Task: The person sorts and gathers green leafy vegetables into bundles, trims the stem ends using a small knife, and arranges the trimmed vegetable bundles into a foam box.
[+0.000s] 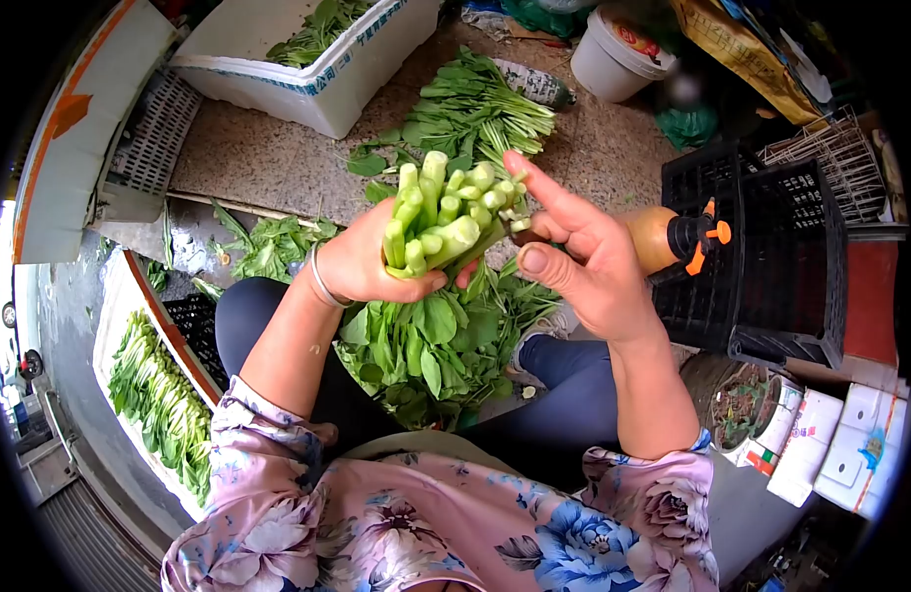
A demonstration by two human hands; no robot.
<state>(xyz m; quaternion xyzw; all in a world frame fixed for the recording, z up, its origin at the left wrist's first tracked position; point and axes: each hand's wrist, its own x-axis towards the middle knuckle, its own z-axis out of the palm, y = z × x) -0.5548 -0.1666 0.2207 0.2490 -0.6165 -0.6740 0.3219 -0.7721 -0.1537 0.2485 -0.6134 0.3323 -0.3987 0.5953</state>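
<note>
My left hand [362, 259] is wrapped round a thick bunch of leafy green stalks [454, 239]. Their pale cut ends point up toward me, and the leaves hang below. To the right of the bunch is my right hand [602, 264], with its thumb and index finger spread apart and the other fingers partly bent. Its fingertips come close to the outer stalks; whether they touch them I cannot tell. Beneath both hands, between my knees, lies a heap of loose greens [431, 350]. Another pile of thin-stemmed greens [470, 104] rests just beyond the bunch.
A white foam box [322, 99] with greens stands at the back left. At the left, another box holds rows of greens [159, 405]. On the right are a spray bottle [656, 240] with an orange nozzle and black crates [786, 266]. A white bucket [613, 64] stands behind.
</note>
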